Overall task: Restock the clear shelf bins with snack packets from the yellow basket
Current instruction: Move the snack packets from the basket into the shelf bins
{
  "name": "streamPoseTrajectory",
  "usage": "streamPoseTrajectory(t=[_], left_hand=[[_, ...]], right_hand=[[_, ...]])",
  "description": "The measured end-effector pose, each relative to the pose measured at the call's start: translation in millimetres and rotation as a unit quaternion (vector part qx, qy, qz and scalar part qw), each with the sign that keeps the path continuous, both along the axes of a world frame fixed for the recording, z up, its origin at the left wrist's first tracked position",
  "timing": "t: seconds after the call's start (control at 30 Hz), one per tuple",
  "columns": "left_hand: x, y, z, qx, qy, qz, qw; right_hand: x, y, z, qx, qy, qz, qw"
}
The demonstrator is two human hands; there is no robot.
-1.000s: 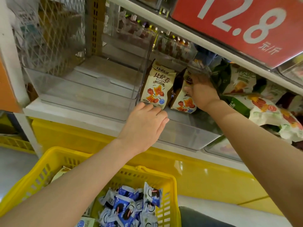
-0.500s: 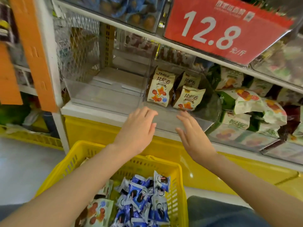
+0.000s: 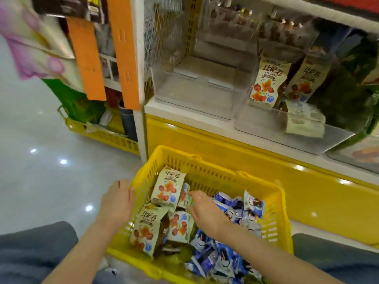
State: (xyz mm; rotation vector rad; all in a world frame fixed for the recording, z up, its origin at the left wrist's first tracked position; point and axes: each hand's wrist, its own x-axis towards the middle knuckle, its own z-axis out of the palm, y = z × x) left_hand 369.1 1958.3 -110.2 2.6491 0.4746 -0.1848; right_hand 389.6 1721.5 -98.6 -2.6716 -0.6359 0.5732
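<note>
We bend over the yellow plastic mesh basket (image 3: pixel 275 214), left hand (image 3: pixel 118 201) laid flat and open against its outer rim, right hand (image 3: pixel 207 214) reaching in with loose fingers among the cream snack packets (image 3: pixel 168 187), gripping nothing. On the shelf one clear plastic shelf bin (image 3: pixel 194 95) stands bare and the neighbouring clear bin (image 3: pixel 258 126) holds three cream bagged snacks (image 3: pixel 266 83). We judge the restock barely begun, with the blue-and-white packets (image 3: pixel 235 208) waiting too.

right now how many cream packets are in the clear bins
3, in the right bin: one cream packet upright at left, a second beside it, a third flat in front. More may hide behind.
</note>
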Motion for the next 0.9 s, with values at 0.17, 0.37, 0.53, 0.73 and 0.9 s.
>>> streamPoseTrajectory(t=[0.17, 0.37, 0.53, 0.73, 0.9], left_hand=[[-23.1, 10.0, -33.9, -0.183, 0.012, 0.005, 0.983], [-24.0, 9.4, -43.1, -0.191, -0.030, 0.022, 0.981], [-22.7, 6.9, -45.4, -0.140, -0.040, 0.019, 0.989], [-22.5, 6.0, -44.3, -0.134, -0.044, 0.018, 0.990], [-22.5, 0.9, -37.6, -0.074, -0.025, 0.034, 0.996]], right_hand=[[16.4, 36.9, -47.2, 0.071, 0.126, -0.134, 0.980], [41.3, 66.7, -71.7, 0.195, 0.203, -0.363, 0.888], [58.5, 78.8, -81.3, 0.198, 0.237, -0.401, 0.863], [70.3, 69.4, -83.7, 0.250, 0.283, -0.437, 0.816], [67.0, 59.7, -62.6, 0.260, 0.217, -0.404, 0.850]])
